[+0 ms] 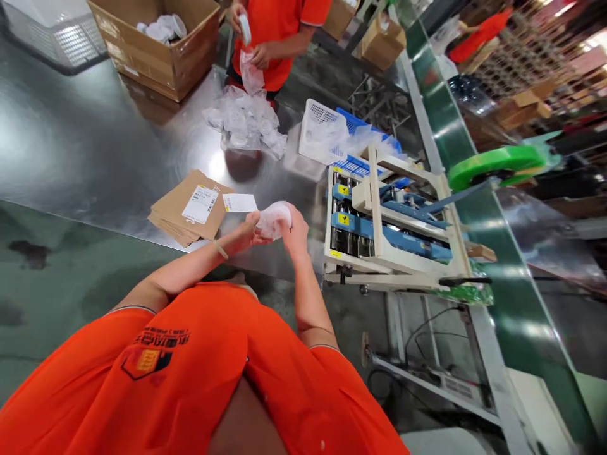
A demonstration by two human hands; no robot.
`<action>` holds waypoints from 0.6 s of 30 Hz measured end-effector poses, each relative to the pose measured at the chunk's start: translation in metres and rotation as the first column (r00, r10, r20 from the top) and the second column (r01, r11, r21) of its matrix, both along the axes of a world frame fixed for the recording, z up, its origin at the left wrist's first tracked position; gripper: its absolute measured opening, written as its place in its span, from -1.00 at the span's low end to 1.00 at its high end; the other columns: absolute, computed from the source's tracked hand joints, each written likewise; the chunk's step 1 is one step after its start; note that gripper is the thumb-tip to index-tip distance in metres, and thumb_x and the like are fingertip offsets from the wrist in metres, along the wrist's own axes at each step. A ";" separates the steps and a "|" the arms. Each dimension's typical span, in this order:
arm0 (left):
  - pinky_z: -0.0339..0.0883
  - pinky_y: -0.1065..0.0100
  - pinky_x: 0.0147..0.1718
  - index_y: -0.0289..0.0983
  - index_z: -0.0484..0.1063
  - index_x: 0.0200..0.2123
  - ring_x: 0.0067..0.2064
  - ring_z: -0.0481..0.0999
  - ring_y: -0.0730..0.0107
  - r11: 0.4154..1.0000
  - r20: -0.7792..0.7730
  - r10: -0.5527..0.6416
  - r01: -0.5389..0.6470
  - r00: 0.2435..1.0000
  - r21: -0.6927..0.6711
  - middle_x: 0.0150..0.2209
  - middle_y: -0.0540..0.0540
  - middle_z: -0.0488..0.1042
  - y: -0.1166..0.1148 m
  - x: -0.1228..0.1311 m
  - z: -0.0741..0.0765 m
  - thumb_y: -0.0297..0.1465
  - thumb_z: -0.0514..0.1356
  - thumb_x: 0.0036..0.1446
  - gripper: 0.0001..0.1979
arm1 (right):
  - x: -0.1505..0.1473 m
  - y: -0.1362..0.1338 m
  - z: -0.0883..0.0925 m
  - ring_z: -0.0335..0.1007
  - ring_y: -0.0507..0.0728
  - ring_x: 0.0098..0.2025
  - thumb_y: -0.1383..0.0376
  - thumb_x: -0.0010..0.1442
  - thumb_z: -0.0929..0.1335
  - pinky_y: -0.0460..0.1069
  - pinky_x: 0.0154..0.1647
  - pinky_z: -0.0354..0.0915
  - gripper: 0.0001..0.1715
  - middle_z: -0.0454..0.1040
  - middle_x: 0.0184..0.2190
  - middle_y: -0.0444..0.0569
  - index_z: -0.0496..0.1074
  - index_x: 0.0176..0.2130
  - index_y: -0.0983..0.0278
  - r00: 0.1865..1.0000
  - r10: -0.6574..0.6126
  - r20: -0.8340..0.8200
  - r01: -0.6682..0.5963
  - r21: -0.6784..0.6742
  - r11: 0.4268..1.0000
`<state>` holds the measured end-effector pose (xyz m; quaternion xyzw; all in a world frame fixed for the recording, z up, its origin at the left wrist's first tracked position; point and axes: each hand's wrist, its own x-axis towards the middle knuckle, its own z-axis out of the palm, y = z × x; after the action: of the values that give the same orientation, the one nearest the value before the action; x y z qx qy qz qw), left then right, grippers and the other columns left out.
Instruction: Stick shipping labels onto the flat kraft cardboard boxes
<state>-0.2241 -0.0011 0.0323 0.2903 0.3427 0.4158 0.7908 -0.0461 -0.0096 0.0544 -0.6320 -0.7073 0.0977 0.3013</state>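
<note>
A white, roundish item wrapped in clear plastic point(274, 219) is held between my two hands, just above the near edge of the steel table point(118, 164). My left hand point(250, 231) grips its left side with the fingers closed round it. From the right, my right hand point(296, 231) is closed on the other side. What exactly is inside the plastic I cannot make out. Left of my hands lies a stack of flat brown cardboard pieces point(177, 201), the top one bearing a white printed label point(201, 203). A white paper slip point(239, 202) rests between the stack and the wrapped item.
Several plastic-wrapped pieces point(249, 123) lie heaped farther back. Behind them a co-worker in orange point(284, 38) holds a white round piece and a plastic bag. A cardboard box point(147, 63), a white basket point(322, 120) and a carton-taping machine point(389, 221) stand around.
</note>
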 end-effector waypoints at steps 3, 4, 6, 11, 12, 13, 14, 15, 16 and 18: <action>0.64 0.03 -0.17 -0.15 0.51 -0.12 -0.44 0.61 0.17 1.000 -0.191 0.016 -0.011 0.981 0.029 -0.46 0.01 0.50 -0.017 -0.016 -0.005 -0.16 0.58 0.05 -0.56 | 0.006 0.026 -0.023 0.55 0.27 0.06 0.17 0.53 0.21 0.13 0.22 0.42 -0.46 0.67 -0.01 0.25 0.59 0.17 0.40 0.995 -0.087 0.051 0.094 -0.146 0.985; 0.62 0.01 -0.08 -0.15 0.54 -0.11 -0.38 0.63 0.12 0.998 -0.258 0.039 -0.023 0.965 0.065 -0.44 -0.01 0.51 -0.022 -0.024 -0.004 -0.25 0.61 -0.02 -0.55 | 0.007 0.038 -0.028 0.55 0.25 0.07 0.22 0.52 0.20 0.11 0.23 0.40 -0.49 0.67 0.00 0.27 0.62 0.12 0.42 0.991 -0.103 0.084 0.118 -0.189 0.975; 0.52 -0.11 0.15 -0.19 0.60 -0.07 -0.14 0.69 -0.13 0.979 -0.420 0.119 -0.037 0.900 0.200 -0.29 -0.17 0.62 -0.028 -0.041 0.003 -0.32 0.60 -0.06 -0.54 | 0.009 0.064 -0.034 0.54 0.22 0.09 0.29 0.51 0.20 0.05 0.23 0.38 -0.51 0.67 0.04 0.27 0.65 0.04 0.41 0.985 -0.108 0.135 0.142 -0.276 0.950; -0.06 -0.40 0.50 -0.40 0.25 0.50 0.59 0.00 -0.59 0.895 -0.899 0.411 0.117 0.152 0.430 0.53 -0.59 0.18 -0.022 -0.084 0.031 -0.13 0.50 0.06 0.03 | 0.010 0.126 -0.028 0.58 0.21 0.03 0.34 0.52 0.22 -0.01 0.10 0.37 -0.57 0.69 0.02 0.31 0.65 0.00 0.45 0.978 -0.057 0.202 0.149 -0.479 0.865; -0.16 -0.46 0.49 -0.46 0.14 0.55 0.61 -0.17 -0.66 0.922 -0.928 0.372 0.113 0.016 0.371 0.57 -0.66 0.03 -0.018 -0.089 0.034 -0.08 0.52 0.03 0.16 | 0.006 0.135 -0.025 0.57 0.23 0.09 0.35 0.50 0.26 0.01 0.14 0.37 -0.60 0.66 0.09 0.37 0.62 0.05 0.48 0.977 -0.063 0.205 0.153 -0.464 0.872; -0.24 -0.51 0.48 -0.51 0.05 0.58 0.61 -0.29 -0.73 0.944 -0.944 0.321 0.107 -0.079 0.312 0.59 -0.72 -0.09 -0.013 -0.092 0.037 -0.03 0.53 0.00 0.27 | -0.002 0.144 -0.021 0.54 0.25 0.19 0.36 0.48 0.29 0.04 0.20 0.36 -0.60 0.60 0.18 0.42 0.58 0.14 0.51 0.979 -0.060 0.195 0.141 -0.436 0.889; -0.30 -0.56 0.46 -0.53 -0.01 0.60 0.60 -0.36 -0.79 0.959 -0.951 0.276 0.106 -0.138 0.263 0.59 -0.76 -0.17 -0.008 -0.094 0.037 0.02 0.54 -0.02 0.35 | -0.011 0.152 -0.018 0.48 0.26 0.27 0.35 0.48 0.31 0.07 0.27 0.33 -0.55 0.54 0.27 0.44 0.52 0.24 0.50 0.984 -0.041 0.176 0.110 -0.404 0.908; -0.33 -0.61 0.43 -0.52 -0.04 0.61 0.59 -0.40 -0.84 0.969 -0.956 0.239 0.112 -0.171 0.222 0.60 -0.78 -0.22 -0.004 -0.095 0.037 0.05 0.55 -0.04 0.39 | -0.023 0.158 -0.015 0.45 0.24 0.32 0.32 0.48 0.34 0.08 0.32 0.31 -0.51 0.51 0.32 0.39 0.47 0.30 0.46 0.989 -0.005 0.149 0.061 -0.375 0.925; -0.33 -0.65 0.41 -0.49 -0.05 0.62 0.58 -0.42 -0.87 0.975 -0.959 0.209 0.119 -0.189 0.189 0.60 -0.79 -0.26 0.000 -0.095 0.036 0.08 0.54 -0.05 0.41 | -0.036 0.163 -0.013 0.46 0.21 0.30 0.30 0.48 0.36 0.06 0.32 0.32 -0.51 0.54 0.31 0.31 0.48 0.31 0.40 0.992 0.058 0.112 -0.012 -0.371 0.929; -0.27 -0.69 0.37 -0.39 -0.04 0.64 0.58 -0.40 -0.91 0.984 -0.965 0.157 0.115 -0.209 0.135 0.61 -0.75 -0.30 0.006 -0.097 0.032 0.10 0.53 -0.05 0.39 | -0.062 0.170 -0.009 0.56 0.11 0.10 0.24 0.45 0.41 -0.06 0.19 0.37 -0.62 0.69 0.08 0.12 0.60 0.16 0.39 0.973 0.232 -0.005 -0.206 -0.482 0.852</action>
<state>-0.3216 0.0046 0.0646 0.5675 0.7966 0.0765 0.1935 -0.1077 0.1602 0.0452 -0.6045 -0.7361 0.2864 0.1038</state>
